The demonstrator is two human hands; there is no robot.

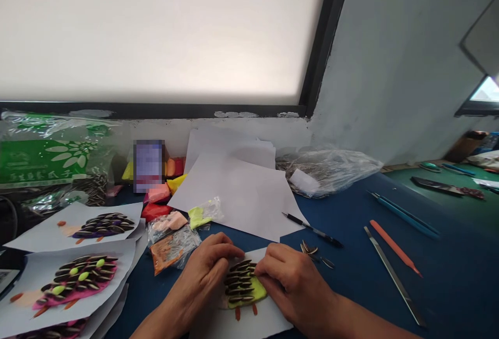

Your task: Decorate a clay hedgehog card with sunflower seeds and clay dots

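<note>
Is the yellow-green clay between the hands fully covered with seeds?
Partly: dark seeds line its left, but bare yellow-green clay shows at lower right, beside the right hand.

Lime clay (258, 291); striped seeds (239, 284) atop

Near edge of tabletop (463, 271), centre: seeds (238, 284) in rows on clay shape (260, 289) on paper sheet (249, 327), between left fingers (229, 250) and right fingers (268, 268). Beyond right fingers, loose seeds (309, 249); behind these, pen (315, 231), tip on sheet stack (234, 185), rest on tabletop. Left of stack and of left fingers: clay packets (167, 253). Further left, seed pictures (78, 282) in overlapping layers, seed bag (47, 157) behind them. Right of stack, plastic bag (335, 170). Far right: tweezers (405, 216) behind stick (395, 247), stick just right of blade (393, 275).
</note>
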